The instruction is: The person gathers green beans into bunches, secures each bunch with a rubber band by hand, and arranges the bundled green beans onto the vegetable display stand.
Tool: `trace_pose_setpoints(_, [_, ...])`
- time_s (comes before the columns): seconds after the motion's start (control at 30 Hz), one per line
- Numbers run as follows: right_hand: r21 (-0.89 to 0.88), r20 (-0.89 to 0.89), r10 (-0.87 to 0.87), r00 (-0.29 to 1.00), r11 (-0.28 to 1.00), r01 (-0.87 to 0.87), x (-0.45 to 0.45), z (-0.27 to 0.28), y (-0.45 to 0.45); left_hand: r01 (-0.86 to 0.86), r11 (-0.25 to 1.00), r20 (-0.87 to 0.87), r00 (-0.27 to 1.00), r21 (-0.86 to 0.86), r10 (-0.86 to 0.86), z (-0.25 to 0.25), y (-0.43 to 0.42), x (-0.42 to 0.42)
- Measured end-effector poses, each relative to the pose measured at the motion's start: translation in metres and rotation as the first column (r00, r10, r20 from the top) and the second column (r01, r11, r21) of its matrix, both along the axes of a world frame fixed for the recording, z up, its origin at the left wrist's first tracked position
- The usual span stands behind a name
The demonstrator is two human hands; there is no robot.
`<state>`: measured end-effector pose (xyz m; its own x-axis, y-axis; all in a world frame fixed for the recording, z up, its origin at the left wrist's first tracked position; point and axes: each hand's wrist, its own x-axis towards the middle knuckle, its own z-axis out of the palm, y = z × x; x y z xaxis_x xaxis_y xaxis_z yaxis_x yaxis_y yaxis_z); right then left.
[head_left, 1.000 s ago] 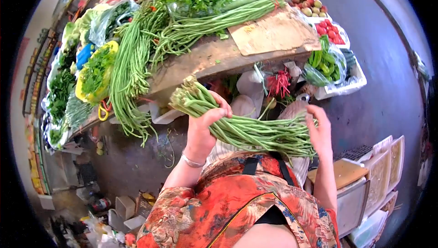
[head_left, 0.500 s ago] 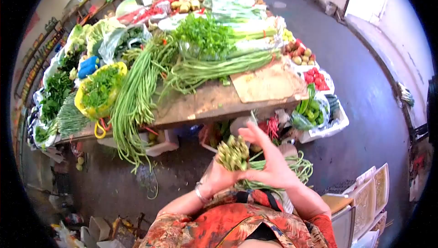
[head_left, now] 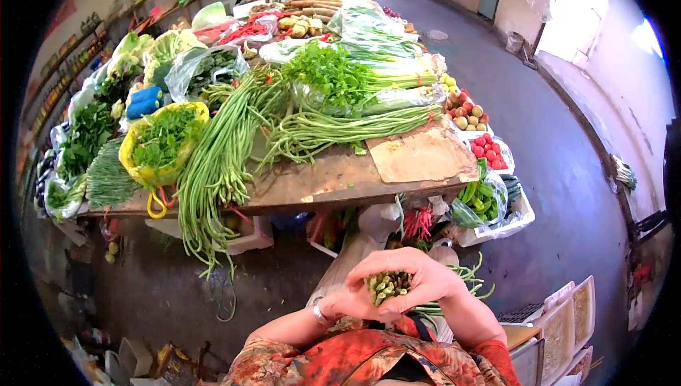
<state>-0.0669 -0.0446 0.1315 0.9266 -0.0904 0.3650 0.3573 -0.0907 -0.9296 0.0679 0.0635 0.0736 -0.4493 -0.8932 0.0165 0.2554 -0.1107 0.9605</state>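
A bundle of long beans (head_left: 389,287) is between my two hands in front of my chest, its cut-looking ends pointing up. My left hand (head_left: 350,304), with a bracelet at the wrist, grips the bundle from the left and below. Curved around the top and right side of the same bundle is my right hand (head_left: 425,278), its fingers closed about the ends. The trailing lengths of the beans show past my right wrist, over my lap. Part of the bundle is hidden behind my hands and forearms.
Ahead stands a wooden table (head_left: 333,177) heaped with vegetables. More long beans (head_left: 220,152) hang over its front edge. A yellow basin of greens (head_left: 167,145) sits at left, a cardboard sheet (head_left: 418,157) at right. White trays (head_left: 567,322) are low on my right.
My right hand, earlier spread with fingers raised beside the bundle, has closed around its ends. The bundle and hands sit lower in view, and my head has tilted up somewhat.
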Motion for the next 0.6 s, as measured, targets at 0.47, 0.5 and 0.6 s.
trace_pose_setpoints(0.47, [-0.079, 0.048, -0.137, 0.989, 0.987, 0.14, -0.006, -0.018, 0.009, -0.011, 0.995, 0.16, 0.987, -0.1, 0.027, -0.003, 0.003, -0.004])
trace_pose_setpoints(0.5, [-0.08, 0.055, -0.133, 0.99, 0.987, 0.138, -0.006, -0.02, 0.009, -0.044, 0.994, 0.149, 0.987, -0.101, 0.058, -0.014, 0.004, -0.006])
trace_pose_setpoints(0.6, [-0.122, 0.02, -0.173, 0.985, 0.977, 0.174, -0.013, -0.017, 0.008, -0.142, 0.985, 0.113, 0.982, -0.1, 0.153, -0.045, 0.008, -0.013])
